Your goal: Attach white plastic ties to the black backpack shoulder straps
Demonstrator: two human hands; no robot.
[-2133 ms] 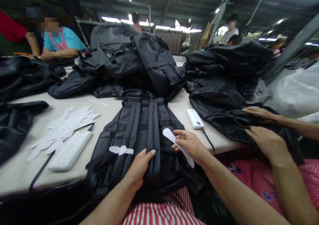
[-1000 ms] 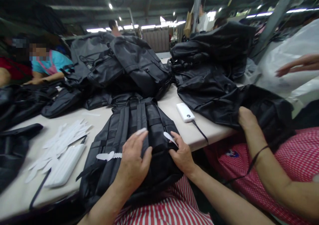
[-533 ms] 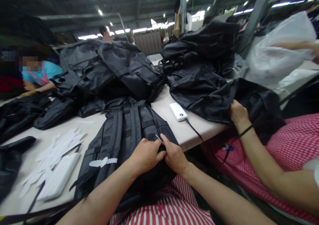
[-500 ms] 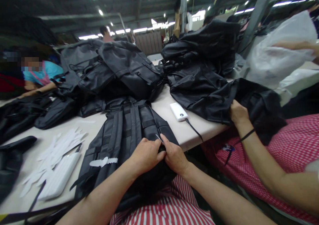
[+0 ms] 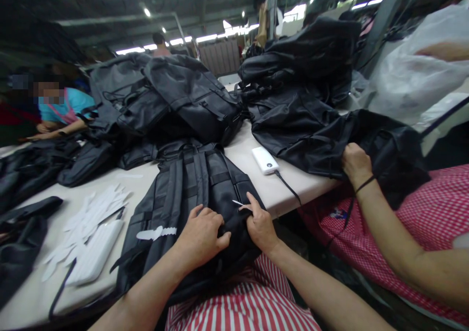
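Left hand (image 5: pixel 203 231): palm down over the black backpack (image 5: pixel 223 194), fingers half curled, thumb spread clear of them. No item visible in its grip. Fingertips are at the bag's dark fabric; can't tell if they press on it.

Right hand (image 5: pixel 261 223): index extended, the other fingers folded in. A slim white strip (image 5: pixel 241 204) is caught between the fingers, seen nearly edge-on, tip pointing over the bag.

The backpack lies straps-up on the near edge of the cream table (image 5: pixel 289 189), lower end over the person's lap, on a red-and-white striped garment (image 5: pixel 242 311). Two padded shoulder straps (image 5: pixel 202 182) run down its middle. A white serrated tag (image 5: pixel 157 233) sits crosswise by the strap on the left-arm side; view's too soft to tell if it's looped round anything.

Left of the bag: a fanned pile of white tags (image 5: pixel 97 214), a white power bank (image 5: pixel 95 255) against it with a dark cable. Right of the bag: a second white power bank (image 5: pixel 264 160), cable running over the table edge.

Heap of black backpacks (image 5: pixel 186 96) behind, another stack (image 5: pixel 304 62) to the right. Co-worker's hand (image 5: pixel 357 164) at right grips a black bag (image 5: pixel 388 148); clear plastic bag (image 5: pixel 414 72) beyond.
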